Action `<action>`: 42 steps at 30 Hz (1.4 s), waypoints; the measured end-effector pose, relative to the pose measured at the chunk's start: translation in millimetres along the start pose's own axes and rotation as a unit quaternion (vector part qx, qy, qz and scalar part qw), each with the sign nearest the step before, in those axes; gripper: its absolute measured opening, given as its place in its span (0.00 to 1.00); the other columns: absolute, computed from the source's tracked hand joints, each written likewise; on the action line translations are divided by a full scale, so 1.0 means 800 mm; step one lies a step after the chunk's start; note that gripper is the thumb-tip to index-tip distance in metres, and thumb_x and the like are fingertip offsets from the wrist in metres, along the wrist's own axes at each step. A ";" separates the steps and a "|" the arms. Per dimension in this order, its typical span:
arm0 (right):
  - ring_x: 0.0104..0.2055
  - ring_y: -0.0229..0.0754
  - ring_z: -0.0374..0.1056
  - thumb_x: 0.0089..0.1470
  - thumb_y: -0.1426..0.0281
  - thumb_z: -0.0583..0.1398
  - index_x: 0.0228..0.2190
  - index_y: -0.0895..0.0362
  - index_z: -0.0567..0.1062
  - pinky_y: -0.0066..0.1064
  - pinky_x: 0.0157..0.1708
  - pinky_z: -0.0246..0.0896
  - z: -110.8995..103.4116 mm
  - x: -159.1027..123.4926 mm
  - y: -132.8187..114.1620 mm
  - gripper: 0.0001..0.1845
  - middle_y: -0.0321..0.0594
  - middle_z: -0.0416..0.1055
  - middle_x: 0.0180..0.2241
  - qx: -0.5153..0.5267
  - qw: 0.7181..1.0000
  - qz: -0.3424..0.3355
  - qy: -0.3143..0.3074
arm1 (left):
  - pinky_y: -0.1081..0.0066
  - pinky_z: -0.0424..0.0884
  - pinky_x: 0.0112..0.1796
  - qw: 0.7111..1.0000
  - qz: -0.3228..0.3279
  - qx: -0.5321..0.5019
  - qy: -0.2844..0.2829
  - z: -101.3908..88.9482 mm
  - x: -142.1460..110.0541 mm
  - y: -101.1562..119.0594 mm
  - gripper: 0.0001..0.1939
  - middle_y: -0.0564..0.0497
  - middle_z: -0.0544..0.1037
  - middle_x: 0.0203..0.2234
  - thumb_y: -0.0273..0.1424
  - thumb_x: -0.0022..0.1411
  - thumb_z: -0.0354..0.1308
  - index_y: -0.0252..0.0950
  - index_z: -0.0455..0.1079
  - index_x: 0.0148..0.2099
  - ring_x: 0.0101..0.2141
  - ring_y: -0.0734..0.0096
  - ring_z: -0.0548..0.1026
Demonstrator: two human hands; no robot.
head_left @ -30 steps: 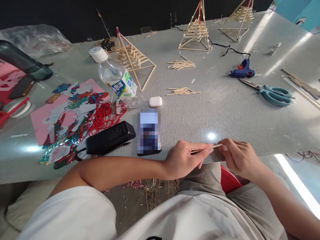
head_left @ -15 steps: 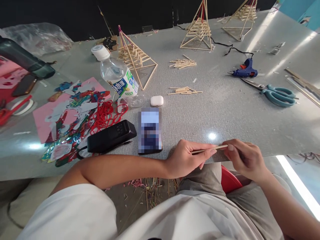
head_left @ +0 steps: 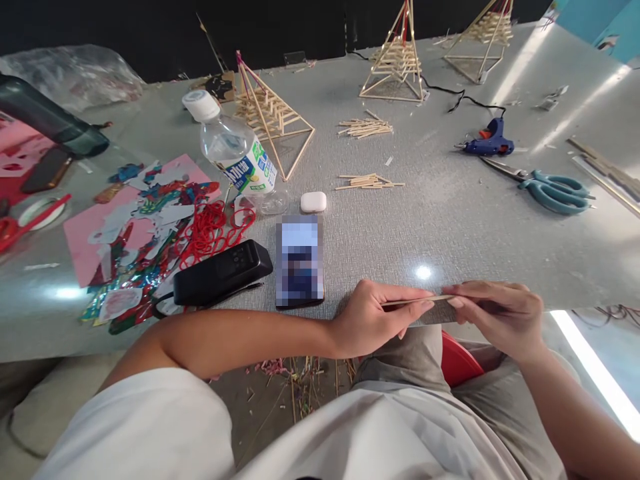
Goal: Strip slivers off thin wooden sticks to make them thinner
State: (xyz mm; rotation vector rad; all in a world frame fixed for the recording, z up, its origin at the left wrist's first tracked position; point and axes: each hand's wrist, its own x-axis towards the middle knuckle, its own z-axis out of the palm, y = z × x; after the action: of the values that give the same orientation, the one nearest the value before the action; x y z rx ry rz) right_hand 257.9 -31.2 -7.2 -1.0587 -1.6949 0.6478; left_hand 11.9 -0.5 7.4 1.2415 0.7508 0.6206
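Note:
Over the table's front edge, my left hand (head_left: 367,320) pinches a thin wooden stick (head_left: 440,298) between thumb and fingers. Its right end sits between the thumb and fingertips of my right hand (head_left: 505,317), so both hands are closed on it. Beyond them lie two small piles of short sticks, a nearer one (head_left: 370,181) and a farther one (head_left: 367,127). A stick pyramid (head_left: 270,120) with a stepped inside stands behind the bottle, and a second stick pyramid (head_left: 395,67) is at the back.
A phone (head_left: 300,267), a white earbud case (head_left: 313,202), a black power bank (head_left: 225,270) and a plastic bottle (head_left: 235,150) stand left of my hands. At right are teal-handled scissors (head_left: 557,191) and a blue glue gun (head_left: 493,140). Red cord (head_left: 207,223) lies on scraps.
My right hand's fingers have straightened and flattened along the stick's right end, and the stick now lies more level. My left hand has stayed in place.

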 end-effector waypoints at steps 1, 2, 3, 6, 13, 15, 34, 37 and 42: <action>0.17 0.33 0.70 0.63 0.73 0.72 0.44 0.48 0.89 0.24 0.19 0.69 0.001 0.000 0.000 0.09 0.30 0.80 0.23 -0.008 1.000 -0.013 -0.002 | 0.76 0.60 0.22 1.000 -0.001 0.000 0.002 0.000 0.000 0.000 0.26 0.55 0.71 0.18 0.43 0.70 0.67 0.26 0.85 0.58 0.20 0.78 0.65; 0.17 0.33 0.71 0.64 0.73 0.72 0.44 0.47 0.89 0.24 0.19 0.69 0.002 0.000 0.000 0.09 0.30 0.80 0.23 -0.017 1.000 -0.021 0.003 | 0.76 0.60 0.22 1.000 -0.002 -0.001 0.005 0.001 0.000 0.000 0.26 0.55 0.70 0.18 0.42 0.70 0.67 0.26 0.85 0.58 0.20 0.78 0.65; 0.17 0.33 0.71 0.64 0.73 0.72 0.43 0.47 0.89 0.25 0.19 0.69 0.003 0.000 -0.001 0.09 0.30 0.81 0.23 -0.028 0.999 -0.025 0.009 | 0.76 0.60 0.22 1.000 -0.002 0.000 0.007 0.001 0.000 0.000 0.26 0.55 0.70 0.17 0.42 0.70 0.67 0.25 0.85 0.58 0.20 0.78 0.65; 0.17 0.34 0.70 0.63 0.74 0.72 0.42 0.48 0.88 0.26 0.18 0.69 0.008 -0.001 -0.002 0.09 0.30 0.81 0.23 -0.060 0.997 -0.034 0.036 | 0.76 0.59 0.22 1.000 -0.005 0.006 0.009 0.001 0.000 0.001 0.26 0.56 0.70 0.18 0.42 0.70 0.67 0.26 0.85 0.58 0.21 0.78 0.65; 0.17 0.39 0.73 0.63 0.75 0.70 0.42 0.48 0.86 0.31 0.16 0.71 0.010 -0.010 0.006 0.10 0.35 0.85 0.27 -0.113 0.985 -0.105 0.073 | 0.75 0.58 0.22 1.000 -0.016 0.011 0.006 0.001 -0.001 0.004 0.26 0.56 0.70 0.17 0.45 0.71 0.66 0.28 0.86 0.57 0.20 0.78 0.64; 0.17 0.38 0.72 0.63 0.76 0.69 0.43 0.49 0.85 0.31 0.17 0.70 0.011 -0.016 0.013 0.10 0.36 0.85 0.28 -0.125 0.982 -0.117 0.079 | 0.75 0.56 0.22 1.000 -0.020 0.021 0.011 0.001 -0.001 0.005 0.26 0.56 0.69 0.17 0.46 0.70 0.66 0.28 0.87 0.55 0.20 0.78 0.62; 0.17 0.37 0.73 0.63 0.77 0.69 0.43 0.49 0.86 0.28 0.19 0.73 0.009 -0.017 0.011 0.11 0.32 0.82 0.24 -0.128 0.983 -0.101 0.086 | 0.76 0.56 0.20 0.999 -0.017 0.029 0.015 0.001 -0.002 0.006 0.26 0.56 0.69 0.18 0.46 0.70 0.66 0.27 0.87 0.53 0.20 0.79 0.63; 0.16 0.37 0.72 0.65 0.75 0.68 0.41 0.49 0.85 0.28 0.19 0.71 0.010 -0.018 0.011 0.09 0.31 0.81 0.23 -0.156 0.979 -0.096 0.088 | 0.76 0.56 0.20 0.999 -0.020 0.034 0.011 0.001 -0.003 0.005 0.25 0.56 0.69 0.18 0.46 0.70 0.66 0.28 0.87 0.52 0.20 0.79 0.64; 0.14 0.35 0.67 0.66 0.73 0.66 0.37 0.50 0.81 0.27 0.17 0.65 0.009 -0.017 0.007 0.06 0.31 0.80 0.21 -0.195 0.973 -0.092 0.086 | 0.76 0.56 0.20 0.999 -0.009 0.038 -0.009 -0.001 -0.003 0.004 0.26 0.56 0.69 0.18 0.47 0.71 0.65 0.29 0.87 0.54 0.20 0.79 0.64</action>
State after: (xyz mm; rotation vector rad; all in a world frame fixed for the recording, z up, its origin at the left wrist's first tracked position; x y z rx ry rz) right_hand 254.9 -40.0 -20.2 -1.1713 -1.7804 0.0976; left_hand 10.0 -0.9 10.9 1.3069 0.7757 0.5699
